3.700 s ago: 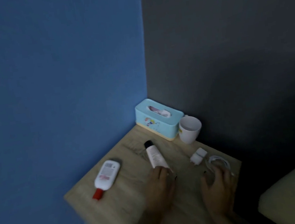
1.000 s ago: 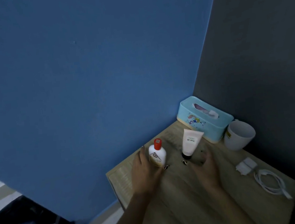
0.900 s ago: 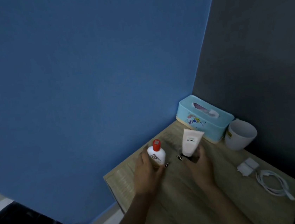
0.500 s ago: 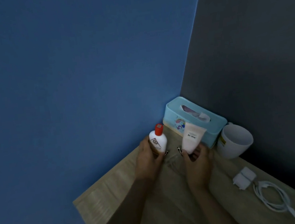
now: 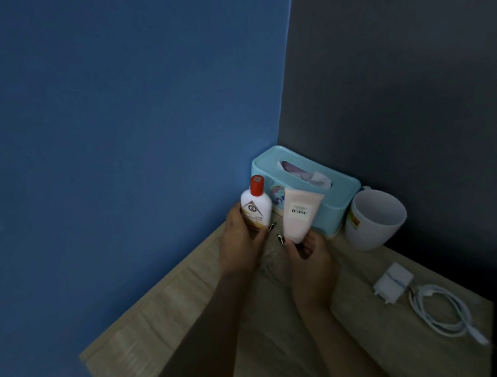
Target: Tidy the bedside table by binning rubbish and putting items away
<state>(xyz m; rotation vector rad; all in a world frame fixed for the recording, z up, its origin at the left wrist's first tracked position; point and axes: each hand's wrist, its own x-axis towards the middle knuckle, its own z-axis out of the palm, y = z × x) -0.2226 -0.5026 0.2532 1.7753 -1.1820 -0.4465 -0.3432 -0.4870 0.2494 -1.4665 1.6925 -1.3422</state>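
On the wooden bedside table [image 5: 170, 327], my left hand [image 5: 241, 245] grips a white bottle with a red cap [image 5: 256, 207], held upright. Beside it my right hand [image 5: 309, 254] holds a pale pink tube [image 5: 299, 213], standing on its cap end. Both stand close together at the back of the table, right in front of the light blue tissue box [image 5: 331, 192] in the corner. Whether their bases touch the tabletop is hidden by my fingers.
A white mug [image 5: 374, 220] stands to the right of the tissue box. A white charger plug [image 5: 393, 285] and its coiled white cable [image 5: 441, 312] lie near the table's right edge. A blue wall rises on the left and a dark grey wall behind.
Both hands have carried the bottle and the tube away from me toward the back corner, next to the tissue box. My view has shifted, and the black bin bag at the lower left is out of sight.
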